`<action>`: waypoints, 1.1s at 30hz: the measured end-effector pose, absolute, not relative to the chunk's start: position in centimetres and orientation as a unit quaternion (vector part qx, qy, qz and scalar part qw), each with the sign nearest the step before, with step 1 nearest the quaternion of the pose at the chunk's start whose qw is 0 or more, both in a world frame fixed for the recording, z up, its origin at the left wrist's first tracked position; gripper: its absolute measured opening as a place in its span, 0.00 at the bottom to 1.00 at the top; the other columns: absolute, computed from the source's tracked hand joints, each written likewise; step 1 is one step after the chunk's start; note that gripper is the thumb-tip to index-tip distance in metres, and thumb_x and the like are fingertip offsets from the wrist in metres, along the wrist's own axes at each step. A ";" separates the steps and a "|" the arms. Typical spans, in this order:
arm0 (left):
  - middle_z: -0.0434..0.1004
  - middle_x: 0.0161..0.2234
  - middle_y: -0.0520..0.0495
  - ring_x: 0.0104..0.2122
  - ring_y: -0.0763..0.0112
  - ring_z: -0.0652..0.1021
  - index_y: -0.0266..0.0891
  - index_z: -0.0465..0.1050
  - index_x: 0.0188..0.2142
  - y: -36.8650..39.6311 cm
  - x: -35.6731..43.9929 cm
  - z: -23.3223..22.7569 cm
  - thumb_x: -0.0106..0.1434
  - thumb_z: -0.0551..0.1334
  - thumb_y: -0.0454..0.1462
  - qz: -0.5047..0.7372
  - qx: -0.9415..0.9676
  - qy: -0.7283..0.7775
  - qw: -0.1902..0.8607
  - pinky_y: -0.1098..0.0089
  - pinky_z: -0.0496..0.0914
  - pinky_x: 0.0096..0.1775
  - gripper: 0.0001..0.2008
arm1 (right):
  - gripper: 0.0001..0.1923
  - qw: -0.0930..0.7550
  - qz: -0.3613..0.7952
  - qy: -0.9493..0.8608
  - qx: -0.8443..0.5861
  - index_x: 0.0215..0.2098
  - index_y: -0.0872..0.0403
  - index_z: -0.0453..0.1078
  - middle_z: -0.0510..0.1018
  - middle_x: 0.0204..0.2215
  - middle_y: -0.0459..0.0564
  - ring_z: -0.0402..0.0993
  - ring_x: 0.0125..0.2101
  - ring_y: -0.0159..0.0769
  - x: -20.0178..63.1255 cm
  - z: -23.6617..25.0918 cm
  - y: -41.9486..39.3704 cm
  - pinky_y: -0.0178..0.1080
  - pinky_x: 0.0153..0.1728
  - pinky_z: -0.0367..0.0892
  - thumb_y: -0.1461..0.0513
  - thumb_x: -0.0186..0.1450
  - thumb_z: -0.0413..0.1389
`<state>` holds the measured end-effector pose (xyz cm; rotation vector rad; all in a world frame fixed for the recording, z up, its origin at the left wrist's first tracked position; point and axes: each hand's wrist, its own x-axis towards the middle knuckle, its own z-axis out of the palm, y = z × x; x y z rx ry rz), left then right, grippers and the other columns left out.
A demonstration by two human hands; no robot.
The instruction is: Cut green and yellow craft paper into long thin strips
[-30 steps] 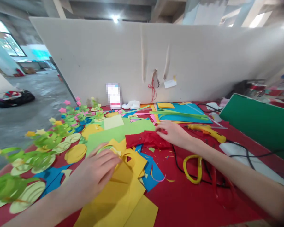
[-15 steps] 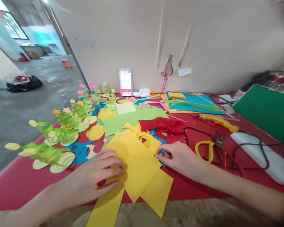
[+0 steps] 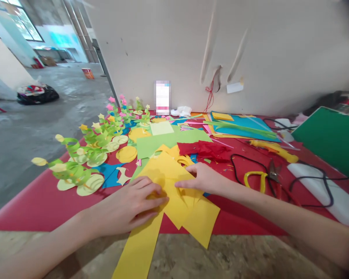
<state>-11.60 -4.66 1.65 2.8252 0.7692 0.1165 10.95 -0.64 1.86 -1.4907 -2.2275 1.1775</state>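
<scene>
1. Green paper spirals (image 3: 81, 159) with pale discs and small stars stand in a row along the far left of the counter (image 3: 31, 209), which has a red cover
2. Just right of them lie a stack of yellow paper circles (image 3: 126, 154) and a blue scrap (image 3: 110, 174)
3. The left hand (image 3: 130, 207) lies palm down on the yellow paper sheets (image 3: 174, 201), fingers (image 3: 151, 193) together and pressed flat on the paper, gripping nothing
4. The yellow paper sheets lie overlapped at the near edge of the counter; one long strip hangs past the red cover
5. The right hand (image 3: 202, 179) rests on the same sheets, fingers flat and slightly spread, close to the left hand
6. Behind the hands lie a green sheet (image 3: 168, 140) and crumpled red paper (image 3: 205, 149)
7. To the right lie yellow-handled scissors (image 3: 260, 180), a black cable (image 3: 311, 182) and a yellow glue gun (image 3: 275, 149)
8. A green board (image 3: 331, 141) sits at the far right
</scene>
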 end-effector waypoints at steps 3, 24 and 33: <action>0.66 0.42 0.45 0.40 0.63 0.65 0.44 0.62 0.49 -4.9 -11.3 1.8 0.61 0.51 0.32 0.034 0.961 0.259 0.087 0.64 0.61 0.42 0.16 | 0.21 0.113 0.407 -0.753 -0.505 0.23 0.57 0.68 0.64 0.19 0.42 0.57 0.20 0.26 10.6 1.9 -0.9 0.29 0.17 0.49 0.47 0.49 0.55; 0.69 0.37 0.48 0.39 0.69 0.68 0.40 0.66 0.39 -4.4 -12.9 1.9 0.62 0.49 0.30 0.131 0.931 0.319 0.115 0.68 0.62 0.42 0.10 | 0.15 0.080 0.445 -0.701 -0.551 0.39 0.54 0.69 0.76 0.36 0.49 0.72 0.35 0.39 19.8 7.5 0.4 0.35 0.31 0.68 0.56 0.55 0.54; 0.65 0.48 0.43 0.50 0.63 0.63 0.38 0.62 0.48 -2.8 -10.9 1.2 0.62 0.48 0.29 0.071 0.936 0.343 0.022 0.60 0.60 0.49 0.15 | 0.15 0.046 0.304 -0.771 -0.557 0.40 0.52 0.70 0.74 0.40 0.51 0.70 0.38 0.39 21.9 7.8 0.8 0.36 0.35 0.65 0.54 0.58 0.51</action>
